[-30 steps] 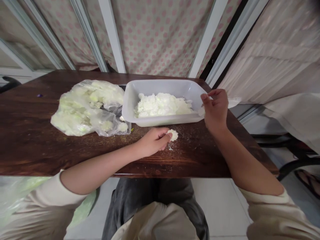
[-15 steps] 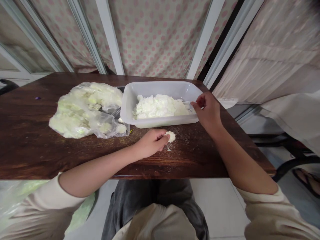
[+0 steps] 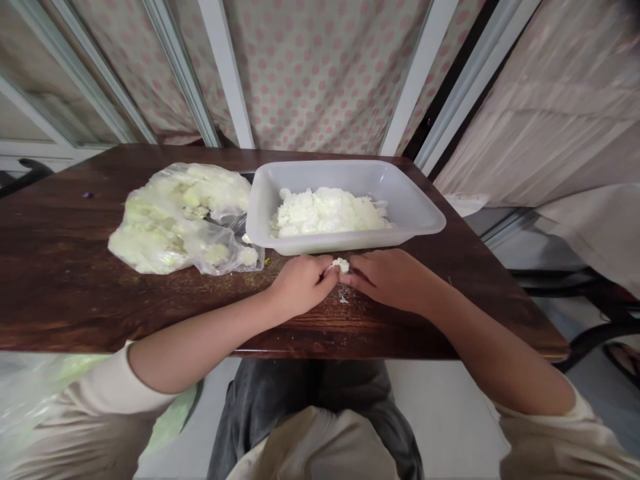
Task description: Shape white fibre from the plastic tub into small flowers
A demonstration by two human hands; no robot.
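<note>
Just in front of the tub, my left hand point(image 3: 304, 285) pinches a small white ruffled flower head point(image 3: 341, 265) between thumb and fingers. From the other side, my right hand point(image 3: 395, 279) has its fingertips closed at the same flower head, which is partly hidden by both hands. Behind them stands a pale plastic tub point(image 3: 417, 225) with a heap of loose white petals point(image 3: 327, 213) in its left and middle part. Left of the tub lies a clear plastic bag point(image 3: 165, 230) full of whitish-green flower heads.
The dark wooden table point(image 3: 65, 280) has fine crumbs and a white scrap point(image 3: 343, 299) near my hands. A small purple bit point(image 3: 89, 195) lies far left. White-framed panels with dotted curtain point(image 3: 320, 80) rise behind the table. A black chair frame point(image 3: 595, 327) is at the right.
My right hand has moved from the tub's right end down and left to the flower head in my left hand. My left hand has stayed nearly in place.
</note>
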